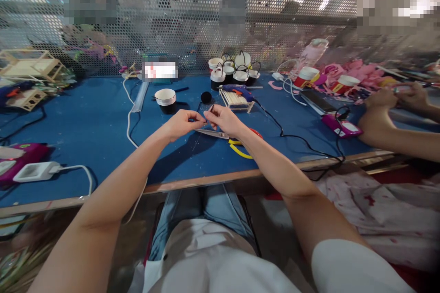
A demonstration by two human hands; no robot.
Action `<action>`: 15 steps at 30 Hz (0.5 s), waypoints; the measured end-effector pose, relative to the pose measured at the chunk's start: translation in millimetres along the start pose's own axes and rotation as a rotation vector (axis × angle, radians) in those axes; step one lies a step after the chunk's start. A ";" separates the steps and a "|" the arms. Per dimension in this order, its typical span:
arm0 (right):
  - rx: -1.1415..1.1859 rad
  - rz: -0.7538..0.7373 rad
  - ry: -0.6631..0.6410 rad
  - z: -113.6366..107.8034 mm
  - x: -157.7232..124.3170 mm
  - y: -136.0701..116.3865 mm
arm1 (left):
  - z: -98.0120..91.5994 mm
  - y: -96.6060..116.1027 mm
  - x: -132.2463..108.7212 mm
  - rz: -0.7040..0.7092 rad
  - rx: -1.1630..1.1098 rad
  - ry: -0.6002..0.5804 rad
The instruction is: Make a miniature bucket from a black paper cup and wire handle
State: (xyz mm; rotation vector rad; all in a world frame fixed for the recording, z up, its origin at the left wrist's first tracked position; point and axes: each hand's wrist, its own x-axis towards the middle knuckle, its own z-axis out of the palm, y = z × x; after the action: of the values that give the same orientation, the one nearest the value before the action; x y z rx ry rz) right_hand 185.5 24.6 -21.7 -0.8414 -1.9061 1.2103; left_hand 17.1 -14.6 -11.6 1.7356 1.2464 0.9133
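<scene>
Over the blue table, my left hand (pixel 184 124) and my right hand (pixel 224 120) meet with fingertips pinched close together. Between them is a small, thin black piece (pixel 206 122), mostly covered by the fingers; its kind is unclear. Just under the hands lie scissors (pixel 213 134) with red and yellow handles, partly behind my right wrist. A round black disc (pixel 206 97) sits just beyond the fingers. To the left stands a black-and-white cup (pixel 165 100) without a handle.
Several small cups with black loop handles (pixel 240 74) stand at the back. A blue glue gun (pixel 240 92) rests on a small wooden-stick rack (pixel 237 101), its cord trailing right. Purple power strips (pixel 340 126) lie at both sides. Another person's hands (pixel 381 98) work at right.
</scene>
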 end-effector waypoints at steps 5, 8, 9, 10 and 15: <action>-0.013 0.048 0.006 0.8 0.4 -0.4 | 2.4 -0.9 0.4 0.188 0.314 0.095; -0.026 0.064 0.021 1.0 0.7 0.3 | 4.8 0.8 -0.3 0.218 0.408 0.141; -0.038 0.065 0.031 1.1 0.6 0.3 | 5.5 1.5 -0.5 0.213 0.411 0.144; -0.052 0.066 0.042 1.4 0.4 0.1 | 6.0 2.3 -0.8 0.200 0.399 0.141; -0.151 0.036 0.095 3.8 -1.6 -3.1 | 7.6 2.8 -0.6 0.095 0.218 0.107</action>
State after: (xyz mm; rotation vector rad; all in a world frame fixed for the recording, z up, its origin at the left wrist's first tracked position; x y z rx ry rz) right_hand 182.8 20.5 -20.4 -0.9988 -1.9299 1.0385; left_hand 24.7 -17.2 -12.4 1.9528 1.3854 0.9653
